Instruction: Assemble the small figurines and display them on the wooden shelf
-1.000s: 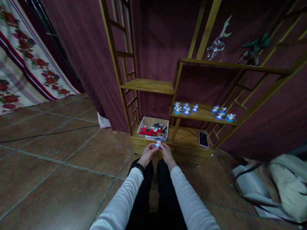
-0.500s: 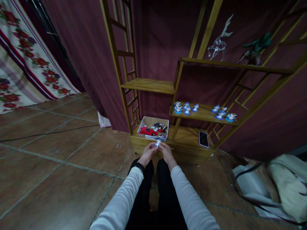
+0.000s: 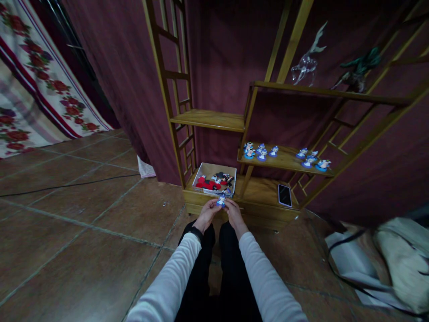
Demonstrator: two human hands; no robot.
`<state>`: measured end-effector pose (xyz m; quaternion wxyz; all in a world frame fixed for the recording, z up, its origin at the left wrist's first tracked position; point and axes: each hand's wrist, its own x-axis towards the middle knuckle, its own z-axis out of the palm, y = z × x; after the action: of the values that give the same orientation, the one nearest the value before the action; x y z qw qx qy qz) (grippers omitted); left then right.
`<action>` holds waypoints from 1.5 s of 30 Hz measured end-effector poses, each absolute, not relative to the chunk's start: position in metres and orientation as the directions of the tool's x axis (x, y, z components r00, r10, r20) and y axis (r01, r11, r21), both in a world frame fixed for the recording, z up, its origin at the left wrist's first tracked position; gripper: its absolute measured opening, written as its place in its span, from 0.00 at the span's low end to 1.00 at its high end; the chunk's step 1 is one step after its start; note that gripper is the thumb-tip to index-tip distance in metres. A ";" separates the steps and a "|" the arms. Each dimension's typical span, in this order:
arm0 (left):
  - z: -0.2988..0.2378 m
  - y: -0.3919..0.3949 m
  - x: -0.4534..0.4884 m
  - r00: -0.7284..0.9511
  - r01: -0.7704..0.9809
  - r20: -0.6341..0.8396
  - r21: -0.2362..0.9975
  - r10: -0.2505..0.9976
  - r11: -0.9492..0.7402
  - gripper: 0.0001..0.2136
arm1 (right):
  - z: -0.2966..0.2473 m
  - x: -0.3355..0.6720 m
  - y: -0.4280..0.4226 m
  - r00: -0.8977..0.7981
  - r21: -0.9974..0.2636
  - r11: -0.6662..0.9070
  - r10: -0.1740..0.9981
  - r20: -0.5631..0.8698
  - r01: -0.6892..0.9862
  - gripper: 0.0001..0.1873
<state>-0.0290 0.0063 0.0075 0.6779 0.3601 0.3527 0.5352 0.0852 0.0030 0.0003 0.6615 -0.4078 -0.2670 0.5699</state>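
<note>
A small purple-and-white figurine [image 3: 221, 200] stands upright between my two hands, just in front of the cabinet. My left hand [image 3: 209, 213] pinches its base from the left, and my right hand [image 3: 233, 212] grips it from the right. Right behind it, a white open box [image 3: 198, 172] sits on the low cabinet, with red, black and other small figures inside. Up to the right, several similar figurines [image 3: 262, 154] stand on a wooden shelf [image 3: 283, 161], in one group at its left end and another at its right.
A phone [image 3: 284, 195] lies on the cabinet top at right. Above are a bare-topped shelf [image 3: 211, 119], a clear glass deer [image 3: 306, 65] and a dark green sculpture [image 3: 358, 69]. A pale bag [image 3: 402, 259] lies on the floor at right; a cable [image 3: 77, 184] crosses the tiles at left.
The figurine looks slightly turned and more upright between my fingers. Both hands stay in nearly the same place, and the shelf things have not moved.
</note>
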 end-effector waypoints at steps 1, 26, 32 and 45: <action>0.007 0.007 -0.029 0.172 -0.463 -0.090 0.871 0.981 0.161 0.20 | 0.001 0.085 0.003 0.207 -0.846 0.018 0.972 -0.109 -0.533 0.14; 0.002 0.011 -0.028 0.181 -0.412 -0.060 0.902 0.982 0.131 0.19 | 0.006 0.086 0.000 0.220 -0.903 0.074 0.975 -0.023 -0.422 0.15; -0.003 0.018 -0.029 0.201 -0.341 -0.063 0.931 0.978 0.130 0.21 | 0.009 0.090 -0.002 0.197 -0.934 0.113 0.979 0.047 -0.340 0.14; 0.004 0.014 -0.024 0.270 -0.387 -0.075 0.905 0.960 0.179 0.21 | 0.004 0.098 0.000 0.229 -0.954 0.104 0.973 0.038 -0.282 0.18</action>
<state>-0.0240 0.0138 0.0041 0.6836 0.4096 0.3497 0.4925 0.0975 0.0003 0.0041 0.6388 -0.4546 -0.3796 0.4912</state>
